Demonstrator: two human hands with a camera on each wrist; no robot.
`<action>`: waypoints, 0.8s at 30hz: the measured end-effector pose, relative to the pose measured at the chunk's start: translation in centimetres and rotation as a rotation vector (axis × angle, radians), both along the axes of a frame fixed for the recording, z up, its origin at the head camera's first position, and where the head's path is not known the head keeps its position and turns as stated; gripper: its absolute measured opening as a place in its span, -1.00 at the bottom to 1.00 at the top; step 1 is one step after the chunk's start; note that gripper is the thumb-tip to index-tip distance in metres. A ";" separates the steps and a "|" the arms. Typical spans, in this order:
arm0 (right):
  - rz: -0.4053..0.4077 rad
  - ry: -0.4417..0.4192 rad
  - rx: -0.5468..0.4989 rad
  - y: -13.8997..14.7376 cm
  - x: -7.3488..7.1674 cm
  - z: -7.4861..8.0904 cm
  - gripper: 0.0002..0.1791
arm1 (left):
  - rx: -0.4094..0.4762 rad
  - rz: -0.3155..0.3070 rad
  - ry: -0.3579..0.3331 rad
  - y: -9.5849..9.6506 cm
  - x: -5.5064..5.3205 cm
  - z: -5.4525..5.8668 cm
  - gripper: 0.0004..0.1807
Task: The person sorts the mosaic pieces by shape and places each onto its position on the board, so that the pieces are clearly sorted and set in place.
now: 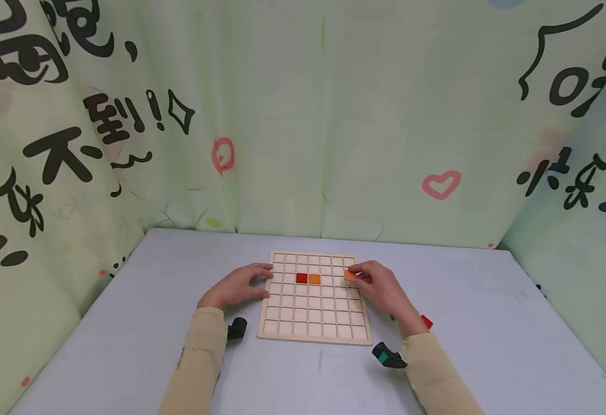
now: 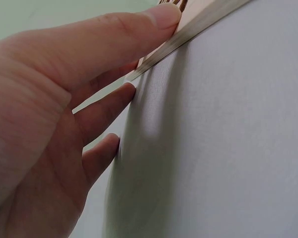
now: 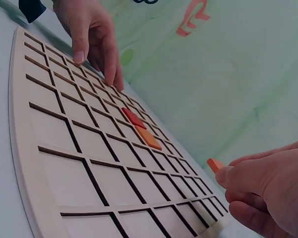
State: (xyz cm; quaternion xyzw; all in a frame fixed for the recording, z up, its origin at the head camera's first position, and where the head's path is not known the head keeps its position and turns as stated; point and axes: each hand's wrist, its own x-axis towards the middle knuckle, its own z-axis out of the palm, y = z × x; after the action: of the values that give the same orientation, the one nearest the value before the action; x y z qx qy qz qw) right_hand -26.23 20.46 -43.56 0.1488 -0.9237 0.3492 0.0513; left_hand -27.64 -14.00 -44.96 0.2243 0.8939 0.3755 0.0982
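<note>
A light wooden board point(image 1: 300, 315) with a grid of square cells lies on the table. Side by side in its upper half sit a red tile point(image 1: 301, 278) and an orange tile point(image 1: 314, 279). My right hand point(image 1: 383, 286) pinches another orange tile point(image 3: 214, 164) between thumb and fingers, held above the board's right edge. On the opposite side, my left hand point(image 1: 240, 285) touches the board's left edge with thumb and fingertips. Its thumb is up against the rim in the left wrist view, with the other fingers extended and spread.
Partly hidden by the right wrist, a red piece point(image 1: 427, 322) and a small green piece point(image 1: 392, 317) lie on the table point(image 1: 489, 340). Black wrist devices point(image 1: 237, 328) show beside both sleeves. A pale green curtain point(image 1: 375, 127) with black lettering surrounds the table's back and sides.
</note>
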 end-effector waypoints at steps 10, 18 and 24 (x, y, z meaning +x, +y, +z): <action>-0.026 -0.067 -0.010 -1.5 -0.2 -0.5 -0.71 | -0.006 0.004 0.002 0.1 -0.1 -0.1 -0.55; 0.008 -0.070 -0.017 -2.4 -0.5 -0.9 -0.71 | -0.008 0.003 -0.003 0.1 -0.1 -0.2 -0.55; 0.039 -0.062 0.001 -3.0 -0.7 -0.8 -0.70 | -0.013 0.012 -0.008 0.1 -0.2 -0.2 -0.54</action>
State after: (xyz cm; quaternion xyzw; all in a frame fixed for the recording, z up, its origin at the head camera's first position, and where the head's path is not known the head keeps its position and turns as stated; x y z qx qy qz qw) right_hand -26.96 17.45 -44.32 0.1560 -0.9219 0.3542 0.0156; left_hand -27.80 -13.94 -45.19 0.2169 0.8971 0.3714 0.1011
